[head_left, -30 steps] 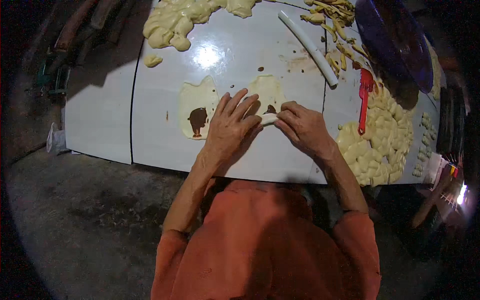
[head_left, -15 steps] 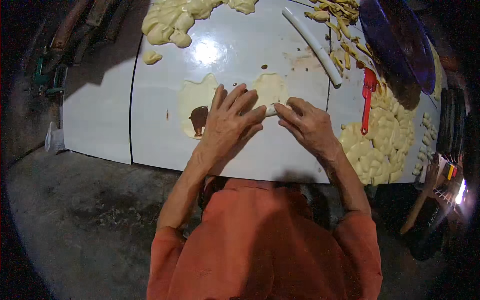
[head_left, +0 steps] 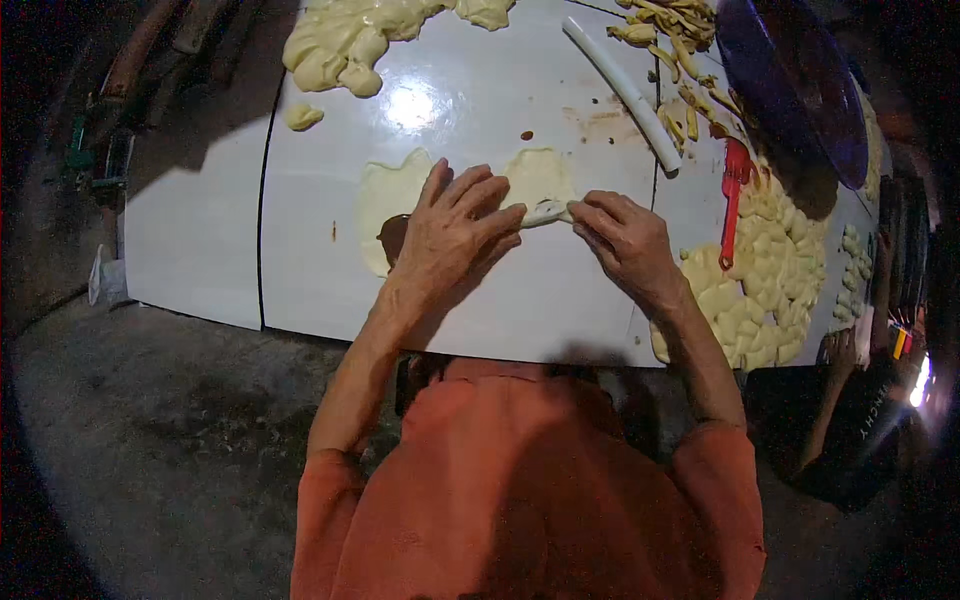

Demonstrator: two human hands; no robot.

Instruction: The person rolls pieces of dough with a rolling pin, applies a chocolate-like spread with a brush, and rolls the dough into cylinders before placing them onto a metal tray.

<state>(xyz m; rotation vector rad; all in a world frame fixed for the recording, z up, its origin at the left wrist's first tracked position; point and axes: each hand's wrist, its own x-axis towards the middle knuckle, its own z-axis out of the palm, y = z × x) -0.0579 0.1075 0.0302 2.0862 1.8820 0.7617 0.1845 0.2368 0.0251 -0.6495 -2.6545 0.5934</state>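
Observation:
A thin, pale dough sheet (head_left: 540, 172) lies flat on the white table, its near edge folded over into a short roll (head_left: 546, 211). My left hand (head_left: 448, 225) has its thumb and fingertips closed on the roll's left end. At the other end, my right hand (head_left: 627, 238) pinches the dough between thumb and fingers. Left of my left hand, and partly under it, is a second dough sheet (head_left: 378, 192) with a brown chocolate-like filling (head_left: 394, 236) on its near part.
A large dough mass (head_left: 345, 45) and a small lump (head_left: 303, 117) lie far left. A white rolling rod (head_left: 625, 95) rests beyond my right hand. Rightward are many dough pieces (head_left: 775, 270), a red spatula (head_left: 735, 200), yellow strips (head_left: 685, 60), a dark blue basin (head_left: 800, 90) and another person's arm (head_left: 828, 405).
My right hand has shifted slightly right, toward the roll's end, and more of the folded edge shows between my hands. The other person's arm at the right has moved.

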